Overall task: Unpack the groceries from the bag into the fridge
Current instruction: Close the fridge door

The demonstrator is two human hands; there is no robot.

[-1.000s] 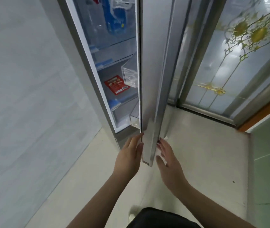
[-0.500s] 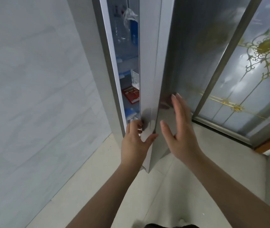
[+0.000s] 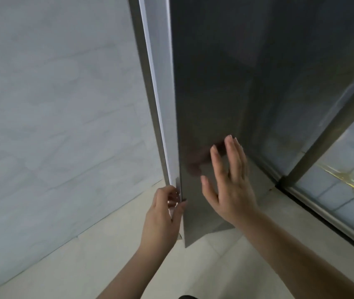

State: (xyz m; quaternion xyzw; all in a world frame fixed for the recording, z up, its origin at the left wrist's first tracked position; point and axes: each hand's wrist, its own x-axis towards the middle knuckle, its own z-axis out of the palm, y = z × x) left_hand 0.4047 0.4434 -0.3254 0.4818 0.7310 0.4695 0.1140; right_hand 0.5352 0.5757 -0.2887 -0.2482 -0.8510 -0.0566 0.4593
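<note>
A: Obs. left side: pale grey marbled tile wall [image 3: 53, 104], smooth, faint veins. Cream tiled floor [image 3: 85, 266] below.

B: Fridge?

A: Tall grey brushed-metal fridge door [image 3: 210, 93], flat, glossy, reflecting a hand; white gasket strip [image 3: 161, 117] along its left edge. Door nearly shut, interior not visible.

B: Left hand [image 3: 161, 219]?

A: Grip curled on the door's lower left edge, fingers pinching it.

B: Right hand [image 3: 230, 186]?

A: Grip fully spread, holding nothing, palm at the door face; contact unclear. Far right: frosted glass panel with gold ornament [image 3: 353, 186], dark metal frame.
</note>
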